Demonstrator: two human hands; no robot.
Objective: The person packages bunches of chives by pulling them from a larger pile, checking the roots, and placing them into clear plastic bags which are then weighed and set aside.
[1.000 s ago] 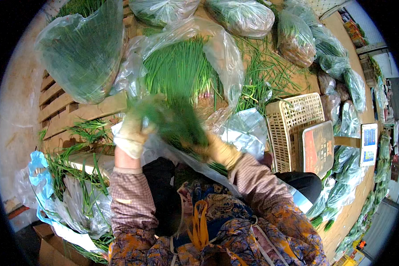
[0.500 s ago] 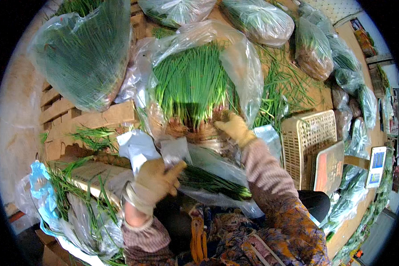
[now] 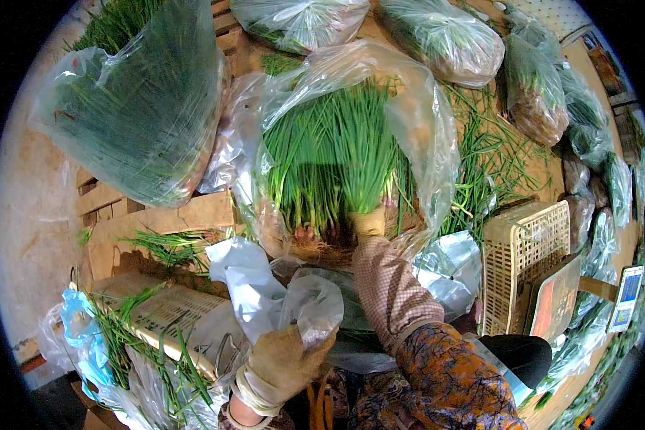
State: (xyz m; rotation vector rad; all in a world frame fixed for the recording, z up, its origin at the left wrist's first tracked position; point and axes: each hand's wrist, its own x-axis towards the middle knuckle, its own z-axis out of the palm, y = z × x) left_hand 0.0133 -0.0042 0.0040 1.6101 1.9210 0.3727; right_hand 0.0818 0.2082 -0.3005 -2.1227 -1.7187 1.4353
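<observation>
My right hand (image 3: 370, 223), in a tan glove, reaches into a large open clear plastic bag (image 3: 423, 136) and grips a bunch of long green chives (image 3: 337, 158) near their roots. My left hand (image 3: 283, 365), also gloved, is low in front of me and shut on the crumpled edge of a clear plastic bag (image 3: 304, 304). My checked sleeve runs from the lower middle up to the right hand.
Several filled bags of greens lie around: a big one (image 3: 140, 107) at upper left, others (image 3: 437, 36) along the top and right. A cream plastic basket (image 3: 523, 251) and a scale with a small display (image 3: 627, 287) stand at right. Loose chives lie on a cardboard box (image 3: 158, 315) at lower left.
My right hand has pushed further into the big bag to the chive roots. My left hand has dropped lower toward me, still holding plastic. The view has tilted slightly.
</observation>
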